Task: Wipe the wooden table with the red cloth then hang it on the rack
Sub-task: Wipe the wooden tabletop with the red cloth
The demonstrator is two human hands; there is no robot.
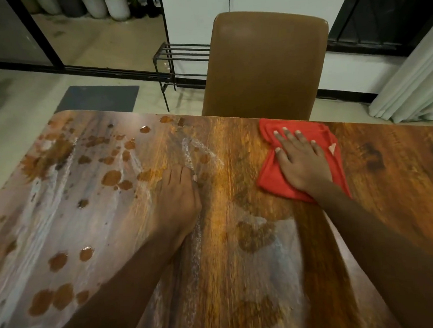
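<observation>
The red cloth [320, 137] lies flat on the wooden table [388, 168] near its far edge, right of centre. My right hand [301, 158] presses down on the cloth with straight, spread fingers. My left hand [179, 194] rests on the wet table top near the middle, fingers tucked under and holding nothing. Water drops and streaks cover the left half of the table. A black metal rack [178, 57] stands on the floor beyond the table, against the white wall.
A brown leather chair [267, 64] is pushed against the table's far edge, just behind the cloth. A grey mat [97, 99] lies on the floor at the left. White curtains [415, 80] hang at the right. White plant pots [109, 4] stand far back.
</observation>
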